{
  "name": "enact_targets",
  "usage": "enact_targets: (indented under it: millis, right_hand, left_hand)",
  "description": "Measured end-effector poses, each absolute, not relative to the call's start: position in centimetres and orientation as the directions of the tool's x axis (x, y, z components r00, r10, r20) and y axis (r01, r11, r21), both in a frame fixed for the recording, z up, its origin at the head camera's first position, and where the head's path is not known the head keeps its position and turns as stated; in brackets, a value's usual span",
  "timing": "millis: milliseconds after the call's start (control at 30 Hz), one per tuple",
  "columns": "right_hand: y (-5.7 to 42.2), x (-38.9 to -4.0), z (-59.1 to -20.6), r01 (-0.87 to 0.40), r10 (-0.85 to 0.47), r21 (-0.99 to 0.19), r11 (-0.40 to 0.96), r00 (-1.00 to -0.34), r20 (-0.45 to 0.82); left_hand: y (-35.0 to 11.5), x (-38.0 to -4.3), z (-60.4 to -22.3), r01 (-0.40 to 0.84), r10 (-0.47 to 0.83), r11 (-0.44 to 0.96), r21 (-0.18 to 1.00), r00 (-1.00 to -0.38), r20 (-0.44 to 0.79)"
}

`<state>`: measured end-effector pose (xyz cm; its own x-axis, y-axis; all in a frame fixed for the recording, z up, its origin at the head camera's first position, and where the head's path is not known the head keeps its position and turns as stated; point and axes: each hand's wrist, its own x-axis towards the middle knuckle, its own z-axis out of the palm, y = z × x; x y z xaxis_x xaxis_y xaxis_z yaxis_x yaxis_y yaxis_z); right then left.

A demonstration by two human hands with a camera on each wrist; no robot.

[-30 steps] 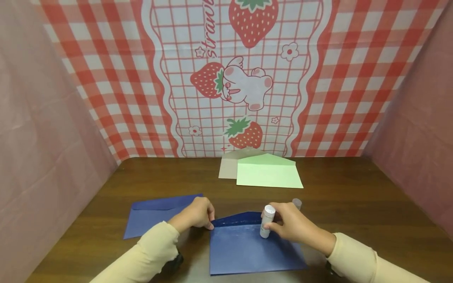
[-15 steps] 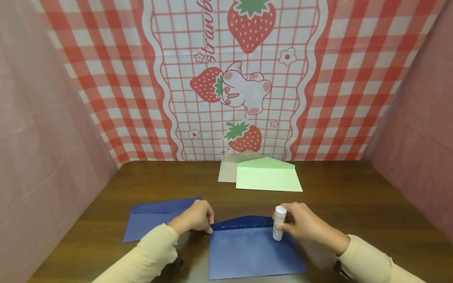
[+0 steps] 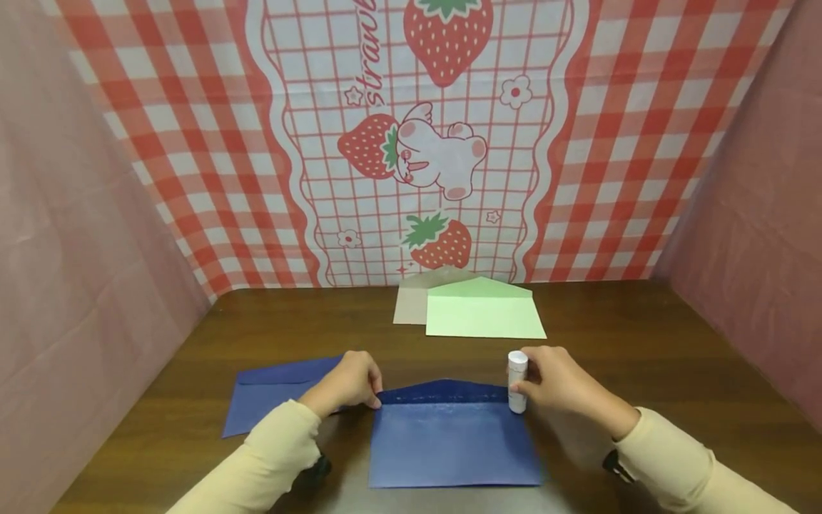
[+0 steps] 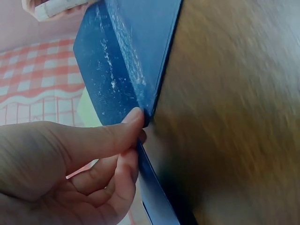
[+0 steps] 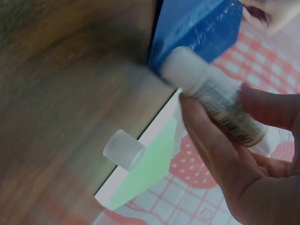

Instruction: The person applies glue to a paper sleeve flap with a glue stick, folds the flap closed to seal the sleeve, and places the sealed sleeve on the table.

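A dark blue envelope (image 3: 452,446) lies in front of me with its pointed flap (image 3: 443,391) unfolded away from me. Whitish glue streaks run along the flap and fold in the left wrist view. My left hand (image 3: 349,380) pinches the envelope's left corner at the fold between thumb and fingers. My right hand (image 3: 565,385) grips a white glue stick (image 3: 517,382) upright, its lower end at the flap's right corner. I cannot tell whether it touches the paper. The glue stick's loose cap (image 5: 124,150) stands on the table in the right wrist view; the right hand hides it from the head view.
Another blue envelope (image 3: 257,400) lies to the left, partly under the left arm. Farther back are a light green envelope (image 3: 484,318) and a greyish one (image 3: 409,303) partly behind it. A checked strawberry cloth (image 3: 443,164) hangs behind the wooden table (image 3: 308,321).
My right hand has slid the glue stick rightward along the fold to the flap's right corner. My left hand keeps its pinch on the left corner.
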<state>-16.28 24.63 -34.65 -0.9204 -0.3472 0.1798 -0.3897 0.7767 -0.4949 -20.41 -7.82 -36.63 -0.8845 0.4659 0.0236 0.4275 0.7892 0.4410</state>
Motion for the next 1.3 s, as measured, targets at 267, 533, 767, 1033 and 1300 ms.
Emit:
enact_targets:
  millis: [267,533,767,1033,1300]
  right_hand:
    - [25.6,-17.0,-33.8,-0.158,-0.23,-0.796,0.585,-0.973,0.024]
    - [25.9,-17.3,-33.6,-0.058,-0.266,-0.893,0.446,-0.961,-0.071]
    - [25.7,-17.5,-33.5,-0.039,-0.266,-0.907,0.42,-0.96,-0.082]
    - [24.9,-17.9,-33.5,0.0,-0.269,-0.893,0.45,-0.954,-0.135]
    - [23.5,-18.8,-34.3,0.147,-0.433,-0.954,0.26,-0.866,-0.251]
  left_hand:
    - [-9.0,-20.4,-36.6,0.396,0.444,0.766,0.506,-0.895,0.029]
    - [-9.4,-20.2,-36.5,0.424,0.452,0.784,0.453,-0.891,0.052]
    - [-9.5,-20.1,-36.9,0.458,0.467,0.77,0.445,-0.879,0.095]
    - [-9.5,-20.0,-37.3,0.449,0.456,0.772,0.451,-0.884,0.1]
    - [-9.3,-19.4,-38.3,0.548,0.515,0.769,0.33,-0.836,0.187]
